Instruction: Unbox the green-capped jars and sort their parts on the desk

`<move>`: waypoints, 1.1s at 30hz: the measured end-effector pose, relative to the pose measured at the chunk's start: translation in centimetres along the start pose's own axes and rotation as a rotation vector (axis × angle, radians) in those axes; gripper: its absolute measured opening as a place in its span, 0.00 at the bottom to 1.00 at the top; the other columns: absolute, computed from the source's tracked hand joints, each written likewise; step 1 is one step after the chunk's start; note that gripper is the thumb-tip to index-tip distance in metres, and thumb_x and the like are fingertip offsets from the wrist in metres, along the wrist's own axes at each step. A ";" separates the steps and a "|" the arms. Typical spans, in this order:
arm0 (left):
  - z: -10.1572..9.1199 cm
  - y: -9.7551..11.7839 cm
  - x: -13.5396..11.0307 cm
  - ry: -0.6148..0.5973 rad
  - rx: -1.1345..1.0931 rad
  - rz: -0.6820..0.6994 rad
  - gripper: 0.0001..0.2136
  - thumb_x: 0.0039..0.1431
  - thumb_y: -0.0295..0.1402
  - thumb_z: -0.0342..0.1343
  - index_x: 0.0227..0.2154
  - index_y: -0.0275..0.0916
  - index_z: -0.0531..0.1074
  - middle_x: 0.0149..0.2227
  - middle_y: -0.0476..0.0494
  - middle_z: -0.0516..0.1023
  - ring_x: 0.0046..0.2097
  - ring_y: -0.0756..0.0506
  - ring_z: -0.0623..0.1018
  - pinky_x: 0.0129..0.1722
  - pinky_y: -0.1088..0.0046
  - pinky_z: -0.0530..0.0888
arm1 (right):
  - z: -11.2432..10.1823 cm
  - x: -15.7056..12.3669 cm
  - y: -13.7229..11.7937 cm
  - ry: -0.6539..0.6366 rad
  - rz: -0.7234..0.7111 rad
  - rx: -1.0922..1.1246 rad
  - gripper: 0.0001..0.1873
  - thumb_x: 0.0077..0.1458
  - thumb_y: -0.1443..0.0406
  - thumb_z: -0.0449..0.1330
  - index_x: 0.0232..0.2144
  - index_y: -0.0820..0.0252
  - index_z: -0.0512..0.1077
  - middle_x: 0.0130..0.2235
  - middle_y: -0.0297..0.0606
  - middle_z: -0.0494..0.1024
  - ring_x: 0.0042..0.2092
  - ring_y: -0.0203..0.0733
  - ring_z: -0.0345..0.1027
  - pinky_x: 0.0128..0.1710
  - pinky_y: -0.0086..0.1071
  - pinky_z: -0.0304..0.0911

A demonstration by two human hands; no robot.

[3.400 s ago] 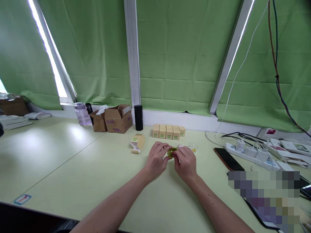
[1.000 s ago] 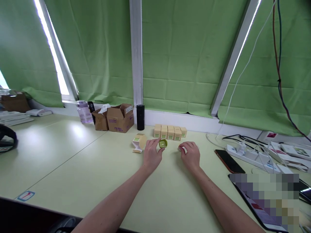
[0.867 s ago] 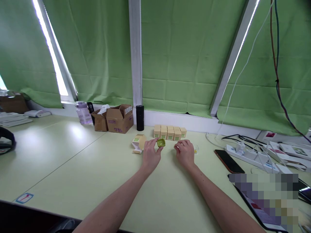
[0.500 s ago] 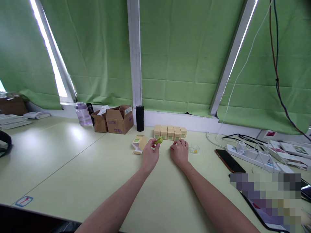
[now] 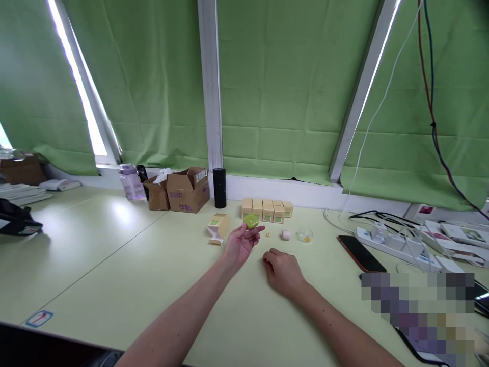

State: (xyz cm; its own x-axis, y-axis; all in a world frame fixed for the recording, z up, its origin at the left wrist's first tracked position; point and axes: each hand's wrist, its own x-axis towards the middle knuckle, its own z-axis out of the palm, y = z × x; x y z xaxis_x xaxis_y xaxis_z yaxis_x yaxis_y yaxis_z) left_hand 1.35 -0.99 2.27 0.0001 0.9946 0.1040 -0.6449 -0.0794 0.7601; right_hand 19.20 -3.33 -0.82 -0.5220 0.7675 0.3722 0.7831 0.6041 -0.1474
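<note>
My left hand is raised over the table and grips a small glossy green piece, rounded and squarish, whose broad face shows. My right hand lies on the table with its fingers curled in; nothing shows in them. Beyond it stand a small pale pink piece and a tiny yellowish piece. To their right is a clear little dish with something yellow in it. Left of my left hand lies an opened small carton. Several small tan boxes stand in a row behind.
A black cylinder, a brown cardboard box and a purple bottle stand along the back. At right are a phone, a white power strip and loose cables. A black object lies at far left.
My right hand has drawn back toward me, uncovering the pink and yellowish pieces. My left hand has turned, so the green piece now shows its broad face. The black object at far left has shifted.
</note>
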 end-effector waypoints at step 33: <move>-2.8 -1.1 5.0 -0.004 1.807 0.435 0.10 0.59 0.21 0.55 0.27 0.41 0.76 0.30 0.36 0.78 0.43 0.35 0.75 0.47 0.60 0.67 | -0.6 0.2 0.1 -0.053 0.036 0.071 0.07 0.64 0.69 0.58 0.38 0.53 0.75 0.39 0.33 0.81 0.38 0.39 0.74 0.32 0.31 0.49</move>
State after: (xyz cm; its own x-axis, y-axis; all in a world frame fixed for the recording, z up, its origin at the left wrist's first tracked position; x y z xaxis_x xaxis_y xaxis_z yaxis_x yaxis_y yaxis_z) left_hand -0.11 4.29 0.12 0.0817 0.8873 0.4539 0.8950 -0.2657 0.3583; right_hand 19.37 -3.21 -0.19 -0.5129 0.7979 0.3167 0.7766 0.5885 -0.2249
